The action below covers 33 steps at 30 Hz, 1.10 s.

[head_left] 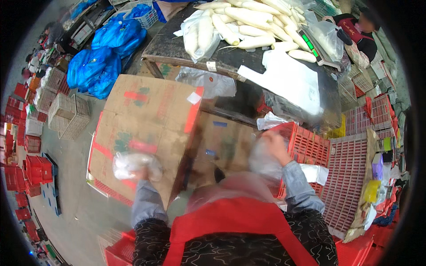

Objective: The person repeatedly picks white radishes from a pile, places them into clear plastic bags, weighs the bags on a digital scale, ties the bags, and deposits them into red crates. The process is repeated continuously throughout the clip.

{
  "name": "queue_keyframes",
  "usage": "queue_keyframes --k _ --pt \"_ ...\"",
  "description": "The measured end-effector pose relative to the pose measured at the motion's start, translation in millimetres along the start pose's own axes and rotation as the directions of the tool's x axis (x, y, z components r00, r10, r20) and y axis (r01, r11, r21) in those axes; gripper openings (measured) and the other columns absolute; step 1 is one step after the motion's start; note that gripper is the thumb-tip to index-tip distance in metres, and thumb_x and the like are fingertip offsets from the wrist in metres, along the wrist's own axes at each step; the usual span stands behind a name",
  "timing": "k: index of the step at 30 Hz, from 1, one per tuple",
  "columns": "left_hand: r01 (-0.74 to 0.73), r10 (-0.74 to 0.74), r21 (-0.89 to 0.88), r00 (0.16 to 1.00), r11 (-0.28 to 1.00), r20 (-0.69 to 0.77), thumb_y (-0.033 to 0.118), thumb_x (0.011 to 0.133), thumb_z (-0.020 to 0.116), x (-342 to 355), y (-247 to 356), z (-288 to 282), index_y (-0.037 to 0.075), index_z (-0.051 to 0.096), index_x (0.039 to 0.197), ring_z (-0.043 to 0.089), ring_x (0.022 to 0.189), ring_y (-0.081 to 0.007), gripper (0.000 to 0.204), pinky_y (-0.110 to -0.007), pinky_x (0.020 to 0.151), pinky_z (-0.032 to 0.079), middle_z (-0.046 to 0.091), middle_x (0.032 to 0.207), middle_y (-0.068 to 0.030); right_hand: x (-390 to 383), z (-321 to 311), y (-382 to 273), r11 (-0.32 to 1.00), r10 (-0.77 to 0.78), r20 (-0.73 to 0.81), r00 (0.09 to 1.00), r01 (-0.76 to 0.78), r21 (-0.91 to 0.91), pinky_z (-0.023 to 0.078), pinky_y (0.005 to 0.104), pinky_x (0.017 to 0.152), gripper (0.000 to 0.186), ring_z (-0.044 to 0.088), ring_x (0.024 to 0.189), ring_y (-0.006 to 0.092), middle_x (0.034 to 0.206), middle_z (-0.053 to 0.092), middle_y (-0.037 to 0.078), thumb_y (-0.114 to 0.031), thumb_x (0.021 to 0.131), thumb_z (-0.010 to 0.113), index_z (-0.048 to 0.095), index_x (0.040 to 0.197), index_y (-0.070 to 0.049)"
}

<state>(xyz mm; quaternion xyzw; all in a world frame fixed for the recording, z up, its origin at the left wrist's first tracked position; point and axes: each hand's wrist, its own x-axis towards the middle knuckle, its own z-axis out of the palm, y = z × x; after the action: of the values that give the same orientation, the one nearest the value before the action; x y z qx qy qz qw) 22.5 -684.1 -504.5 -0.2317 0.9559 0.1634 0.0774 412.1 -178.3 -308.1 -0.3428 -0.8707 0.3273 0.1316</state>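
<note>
My left hand [141,174] is closed on a bunched clear plastic bag [131,164], held over a flattened brown cardboard box [146,119]. My right hand [275,146] is raised near a red plastic crate [306,144] and grips a blurred piece of clear plastic film [262,162] that trails down toward my red apron. Both hands are motion-blurred. A dark wooden table [177,44] beyond the cardboard carries a heap of long white radishes [248,20].
A scale [313,44] and white bags [288,80] lie on the table. Blue sacks [104,57] and wire baskets [66,113] stand at left, stacked red crates [33,170] further left, pink crates [350,168] at right. Another person [359,29] sits at the upper right.
</note>
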Motion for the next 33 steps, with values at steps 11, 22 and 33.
queue_keyframes --k 11,22,33 --pt "-0.626 0.628 0.112 0.721 0.772 -0.293 0.023 0.078 0.07 -56.2 243.5 -30.7 0.003 0.034 0.146 0.047 0.122 -0.0453 0.08 -0.051 0.103 0.041 0.042 0.142 -0.0269 219.5 -124.0 133.5 0.7 0.292 -0.699 0.653 -0.644 -0.31 0.042 0.0486 0.098 0.037 0.053 0.114 0.0389 0.126 0.059 0.016 -0.031 0.089 0.064 0.067 0.112 -0.002" --pt "-0.667 0.963 -0.696 0.215 0.267 0.163 0.008 0.088 0.066 -243.8 560.7 -43.2 0.003 0.05 0.136 0.063 0.105 -0.025 0.05 -0.032 0.082 0.052 0.061 0.125 -0.0156 259.8 -147.5 92.6 0.829 0.309 -0.665 0.68 -0.535 -0.162 0.048 0.0485 0.077 0.016 0.064 0.091 0.0337 0.089 0.069 0.013 -0.02 0.091 0.062 0.068 0.092 -0.006" --pt "0.072 0.885 -0.889 -0.157 0.453 0.438 0.016 0.094 0.059 -343.1 658.8 -111.9 -0.004 0.059 0.122 0.064 0.101 -0.0203 0.034 -0.031 0.089 0.051 0.065 0.113 -0.0133 298.8 -165.5 -76.3 0.896 0.084 -0.25 0.964 0.036 0.442 0.051 0.0296 0.071 0.009 0.064 0.08 0.0161 0.086 0.068 0.009 -0.009 0.09 0.065 0.066 0.091 -0.001"
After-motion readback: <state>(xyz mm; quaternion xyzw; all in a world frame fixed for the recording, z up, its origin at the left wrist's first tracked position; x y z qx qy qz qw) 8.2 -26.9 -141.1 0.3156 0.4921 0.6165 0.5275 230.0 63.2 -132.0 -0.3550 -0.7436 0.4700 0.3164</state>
